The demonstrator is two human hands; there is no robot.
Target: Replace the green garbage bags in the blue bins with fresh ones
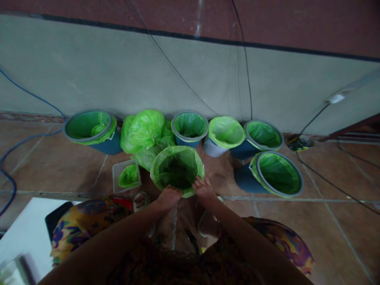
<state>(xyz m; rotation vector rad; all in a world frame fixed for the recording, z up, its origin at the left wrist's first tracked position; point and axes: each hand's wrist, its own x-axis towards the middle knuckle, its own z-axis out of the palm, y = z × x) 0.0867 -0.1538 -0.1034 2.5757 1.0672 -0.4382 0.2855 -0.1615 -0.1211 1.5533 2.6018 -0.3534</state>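
A bin lined with a green plastic bag point(177, 169) stands on the floor right in front of me. My left hand point(168, 196) rests on the near rim of the bag, fingers curled over its edge. My right hand point(204, 188) grips the rim beside it on the right, fingers bent on the plastic. Both forearms reach down from the bottom of the view.
Several blue bins with green liners point(89, 128) point(190, 126) point(277, 174) line the wall. A heap of loose green bags point(145, 132) lies behind. A clear box holding folded bags point(127, 177) sits at left. Cables point(18, 142) run over the tiled floor.
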